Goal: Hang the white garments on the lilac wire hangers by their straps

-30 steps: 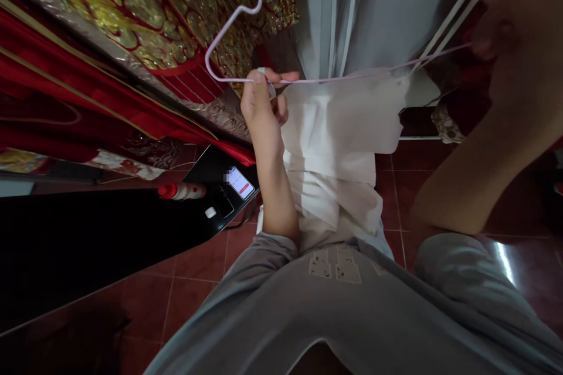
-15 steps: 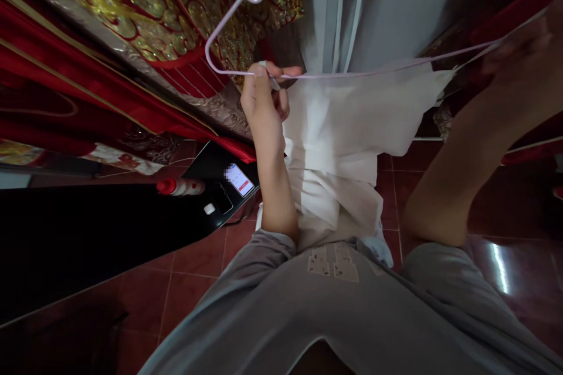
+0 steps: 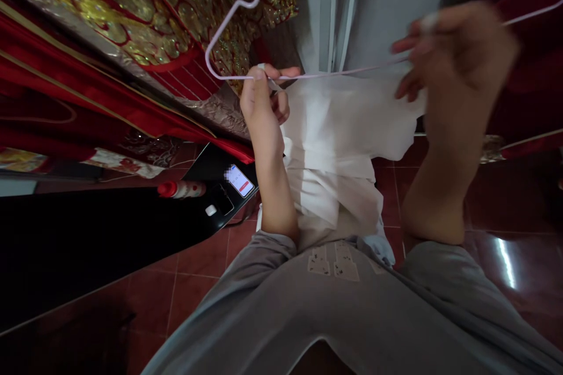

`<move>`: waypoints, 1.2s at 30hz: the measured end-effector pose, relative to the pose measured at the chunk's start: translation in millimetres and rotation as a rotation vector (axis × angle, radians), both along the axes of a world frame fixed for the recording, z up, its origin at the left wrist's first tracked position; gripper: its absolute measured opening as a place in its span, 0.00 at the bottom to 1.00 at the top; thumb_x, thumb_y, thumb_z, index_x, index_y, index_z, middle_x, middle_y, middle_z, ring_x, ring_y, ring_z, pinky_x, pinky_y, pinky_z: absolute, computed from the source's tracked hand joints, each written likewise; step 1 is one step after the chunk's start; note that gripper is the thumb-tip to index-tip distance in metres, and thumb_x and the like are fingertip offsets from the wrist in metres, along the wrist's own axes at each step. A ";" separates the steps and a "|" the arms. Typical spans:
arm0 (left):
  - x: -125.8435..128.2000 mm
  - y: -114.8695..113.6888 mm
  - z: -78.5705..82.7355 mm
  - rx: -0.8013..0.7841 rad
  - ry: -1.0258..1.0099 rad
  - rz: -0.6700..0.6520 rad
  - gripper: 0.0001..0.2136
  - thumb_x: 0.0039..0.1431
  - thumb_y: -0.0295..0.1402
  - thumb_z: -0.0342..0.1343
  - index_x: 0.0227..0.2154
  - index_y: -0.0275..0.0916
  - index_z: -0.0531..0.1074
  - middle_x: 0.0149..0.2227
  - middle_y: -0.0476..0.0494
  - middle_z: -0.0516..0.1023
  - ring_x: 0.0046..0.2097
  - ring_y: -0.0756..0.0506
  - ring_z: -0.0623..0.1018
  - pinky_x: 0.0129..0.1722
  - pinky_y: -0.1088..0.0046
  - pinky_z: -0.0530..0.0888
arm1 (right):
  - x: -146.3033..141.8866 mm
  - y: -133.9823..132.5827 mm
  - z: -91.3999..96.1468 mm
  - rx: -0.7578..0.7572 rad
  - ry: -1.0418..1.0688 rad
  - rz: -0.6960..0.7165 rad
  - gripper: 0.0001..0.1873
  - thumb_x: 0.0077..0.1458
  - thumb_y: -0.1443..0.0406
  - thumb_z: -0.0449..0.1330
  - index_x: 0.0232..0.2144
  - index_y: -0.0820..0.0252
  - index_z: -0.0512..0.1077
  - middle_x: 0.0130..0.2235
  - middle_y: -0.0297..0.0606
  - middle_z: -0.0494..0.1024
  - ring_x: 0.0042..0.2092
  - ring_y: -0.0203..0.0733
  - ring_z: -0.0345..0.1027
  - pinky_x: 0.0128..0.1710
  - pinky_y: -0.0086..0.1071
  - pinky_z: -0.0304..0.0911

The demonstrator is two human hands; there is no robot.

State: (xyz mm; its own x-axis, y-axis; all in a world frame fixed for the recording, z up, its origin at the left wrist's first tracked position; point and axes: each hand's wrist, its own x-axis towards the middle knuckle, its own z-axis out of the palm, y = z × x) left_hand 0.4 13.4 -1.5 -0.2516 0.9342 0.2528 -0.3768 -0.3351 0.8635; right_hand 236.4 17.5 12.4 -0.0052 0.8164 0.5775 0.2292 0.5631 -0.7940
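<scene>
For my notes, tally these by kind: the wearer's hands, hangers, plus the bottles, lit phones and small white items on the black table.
Left hand and right hand: 2
Hanger: 1
Bottle: 1
Lit phone: 1
White item: 1
Total: 6

One head-worn camera looks forward and down, close above the shirt [image 3: 281, 310].

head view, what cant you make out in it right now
In the head view:
Hanger: top cut off by the upper edge, one end by the right edge.
Right hand: blurred, so its grip on the hanger is unclear.
Cloth: its edge by the right hand is partly hidden behind that wrist.
Phone: screen text too small, one corner pixelated.
Bottle: markings too small.
</scene>
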 end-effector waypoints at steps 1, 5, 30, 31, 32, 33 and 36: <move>0.4 -1.1 0.3 -0.006 0.009 0.009 0.17 0.78 0.34 0.44 0.30 0.45 0.69 0.38 0.42 0.82 0.19 0.47 0.50 0.23 0.66 0.48 | -8.6 -4.5 -1.3 -0.007 -0.016 -0.023 0.07 0.63 0.58 0.65 0.43 0.51 0.76 0.44 0.33 0.79 0.31 0.27 0.69 0.23 0.23 0.59; -4.8 -2.7 2.8 -0.070 0.078 -0.001 0.14 0.77 0.34 0.48 0.32 0.44 0.71 0.42 0.42 0.82 0.21 0.47 0.54 0.23 0.67 0.48 | -26.3 -13.1 -6.6 0.030 -0.034 -0.085 0.09 0.59 0.59 0.67 0.40 0.55 0.76 0.43 0.32 0.79 0.27 0.24 0.63 0.22 0.22 0.57; -53.2 16.5 70.8 -0.002 0.489 -0.007 0.14 0.59 0.16 0.70 0.44 0.37 0.82 0.47 0.49 0.81 0.58 0.40 0.76 0.62 0.71 0.72 | -17.4 -9.1 -12.6 0.033 -0.029 -0.122 0.08 0.61 0.55 0.64 0.39 0.51 0.75 0.45 0.30 0.80 0.27 0.28 0.62 0.21 0.29 0.51; -53.9 18.5 75.6 0.029 0.550 -0.031 0.11 0.62 0.17 0.68 0.42 0.37 0.82 0.45 0.49 0.80 0.55 0.41 0.76 0.60 0.73 0.72 | -16.7 -10.1 -12.5 0.026 -0.040 -0.121 0.07 0.62 0.56 0.64 0.40 0.50 0.76 0.45 0.30 0.80 0.26 0.27 0.61 0.21 0.30 0.51; -54.4 21.1 79.5 0.035 0.581 -0.042 0.08 0.64 0.17 0.66 0.39 0.37 0.81 0.42 0.49 0.79 0.54 0.42 0.76 0.58 0.74 0.73 | -16.4 -11.1 -12.3 0.022 -0.046 -0.117 0.06 0.62 0.58 0.63 0.40 0.49 0.76 0.45 0.29 0.80 0.26 0.27 0.60 0.22 0.30 0.52; -54.5 23.9 82.4 0.010 0.570 -0.029 0.08 0.65 0.17 0.65 0.35 0.38 0.80 0.39 0.49 0.77 0.52 0.42 0.76 0.55 0.74 0.75 | -16.6 -12.3 -11.9 0.020 -0.048 -0.110 0.05 0.62 0.60 0.63 0.40 0.49 0.76 0.45 0.29 0.80 0.26 0.27 0.60 0.22 0.30 0.52; -52.7 30.9 83.2 -0.110 0.430 0.094 0.15 0.66 0.17 0.64 0.25 0.37 0.74 0.30 0.47 0.72 0.47 0.41 0.78 0.44 0.74 0.76 | -20.1 -15.6 -10.3 0.013 -0.030 -0.091 0.06 0.61 0.64 0.62 0.41 0.52 0.76 0.45 0.29 0.80 0.25 0.26 0.58 0.22 0.29 0.49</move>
State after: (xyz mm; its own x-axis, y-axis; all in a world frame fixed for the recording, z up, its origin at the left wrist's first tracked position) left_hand -52.3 44.3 81.7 -0.2310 0.9394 0.2531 0.0518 -0.2479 0.9674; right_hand 216.3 1.9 2.1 0.0514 0.8065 0.5890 0.3032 0.5493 -0.7787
